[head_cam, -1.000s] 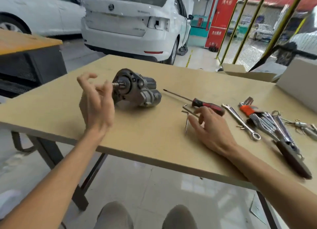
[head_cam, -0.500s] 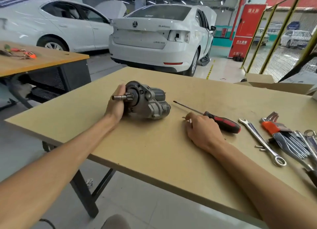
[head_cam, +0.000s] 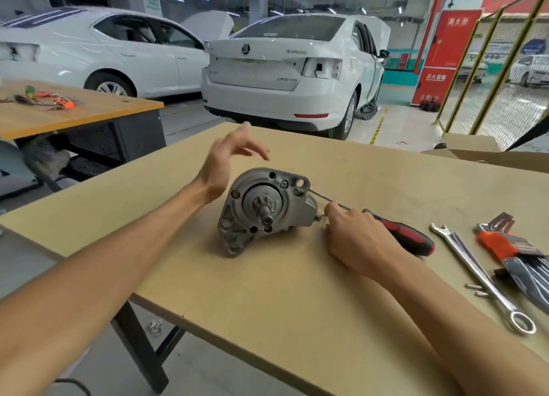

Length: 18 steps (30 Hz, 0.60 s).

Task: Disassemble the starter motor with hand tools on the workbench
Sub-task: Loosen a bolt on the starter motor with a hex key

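The starter motor [head_cam: 261, 210] lies on the workbench [head_cam: 267, 291] between the two hands, pinion end facing the camera. The left hand [head_cam: 225, 164] hovers just above and behind it, fingers loosely spread, holding nothing. The right hand [head_cam: 353, 238] rests just beside the motor's right end, fingers curled near the screwdriver [head_cam: 407, 236]; its grip cannot be told

Bare workbench [head_cam: 267, 291] before starter motor [head_cam: 261, 208]

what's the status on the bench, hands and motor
Left hand open, lifted off, above bench. Right hand curled at starter motor rear; grip unclear. Motor on workbench, pinion toward camera. Screwdriver lies behind right hand.
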Each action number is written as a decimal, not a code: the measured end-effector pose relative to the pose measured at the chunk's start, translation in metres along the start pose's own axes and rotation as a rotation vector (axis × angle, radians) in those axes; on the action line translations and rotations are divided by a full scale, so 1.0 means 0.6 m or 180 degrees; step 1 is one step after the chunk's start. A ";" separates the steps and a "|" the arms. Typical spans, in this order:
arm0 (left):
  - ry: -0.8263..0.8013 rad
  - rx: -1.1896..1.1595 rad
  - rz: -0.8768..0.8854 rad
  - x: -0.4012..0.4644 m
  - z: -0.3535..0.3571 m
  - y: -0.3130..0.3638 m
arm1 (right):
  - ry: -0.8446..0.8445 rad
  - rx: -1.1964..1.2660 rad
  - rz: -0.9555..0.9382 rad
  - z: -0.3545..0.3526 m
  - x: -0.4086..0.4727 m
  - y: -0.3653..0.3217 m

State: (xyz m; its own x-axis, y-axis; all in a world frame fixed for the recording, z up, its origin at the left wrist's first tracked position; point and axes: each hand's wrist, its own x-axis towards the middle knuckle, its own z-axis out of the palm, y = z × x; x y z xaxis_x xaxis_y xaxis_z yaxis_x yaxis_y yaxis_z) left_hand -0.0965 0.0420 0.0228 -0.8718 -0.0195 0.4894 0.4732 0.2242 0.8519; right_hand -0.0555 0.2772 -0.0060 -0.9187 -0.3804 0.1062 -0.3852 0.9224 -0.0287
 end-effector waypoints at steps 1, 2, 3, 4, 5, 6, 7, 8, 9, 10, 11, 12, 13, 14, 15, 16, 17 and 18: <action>-0.0562 -0.0218 -0.0298 0.009 0.006 -0.003 | -0.0014 0.0003 -0.0009 -0.002 -0.002 0.001; -0.1029 -0.0478 -0.0675 0.012 0.010 -0.007 | -0.0030 -0.0005 -0.0015 -0.004 -0.005 0.002; -0.1325 -0.0669 -0.0929 0.013 0.011 -0.013 | -0.0037 -0.0041 -0.0026 -0.006 -0.008 0.001; -0.1440 -0.0751 -0.0991 0.014 0.011 -0.022 | -0.0022 -0.0119 -0.0059 -0.008 -0.011 0.000; -0.1411 -0.0761 -0.0918 0.015 0.012 -0.030 | 0.0019 -0.0220 -0.0104 -0.008 -0.015 0.000; -0.1329 -0.0786 -0.0762 0.015 0.013 -0.035 | 0.0055 -0.0302 -0.0125 -0.010 -0.019 -0.002; -0.1228 -0.0818 -0.0594 0.016 0.014 -0.041 | 0.0053 -0.0341 -0.0107 -0.011 -0.022 -0.004; -0.1132 -0.0839 -0.0479 0.016 0.016 -0.045 | -0.0008 -0.0347 -0.0052 -0.012 -0.025 -0.005; -0.1073 -0.0868 -0.0432 0.016 0.017 -0.046 | -0.0104 -0.0310 0.0019 -0.014 -0.026 -0.006; -0.1047 -0.0890 -0.0405 0.016 0.018 -0.048 | -0.0208 -0.0247 0.0086 -0.015 -0.025 -0.006; -0.1034 -0.0908 -0.0381 0.016 0.018 -0.051 | -0.0278 -0.0170 0.0126 -0.016 -0.023 -0.004; -0.1006 -0.0926 -0.0377 0.016 0.017 -0.052 | -0.0306 -0.0102 0.0133 -0.017 -0.022 -0.002; -0.0960 -0.0936 -0.0392 0.015 0.017 -0.052 | -0.0309 -0.0055 0.0120 -0.018 -0.021 -0.001; -0.0886 -0.0933 -0.0407 0.015 0.015 -0.053 | -0.0294 -0.0029 0.0101 -0.018 -0.022 0.000; -0.0790 -0.0913 -0.0387 0.014 0.014 -0.053 | -0.0246 0.0003 0.0088 -0.017 -0.023 0.002; -0.0669 -0.0853 -0.0329 0.013 0.011 -0.053 | -0.0138 0.0057 0.0084 -0.016 -0.024 0.003; -0.0533 -0.0753 -0.0246 0.011 0.009 -0.053 | 0.0051 0.0167 0.0084 -0.014 -0.025 0.003; -0.0385 -0.0620 -0.0156 0.010 0.006 -0.053 | 0.0328 0.0349 0.0074 -0.013 -0.025 0.003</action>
State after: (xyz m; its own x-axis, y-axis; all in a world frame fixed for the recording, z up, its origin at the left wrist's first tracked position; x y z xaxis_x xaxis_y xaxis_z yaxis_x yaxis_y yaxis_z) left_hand -0.1173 0.0382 -0.0022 -0.8976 0.0937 0.4307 0.4352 0.0332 0.8997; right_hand -0.0415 0.2851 -0.0001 -0.9159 -0.3449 0.2054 -0.3763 0.9158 -0.1402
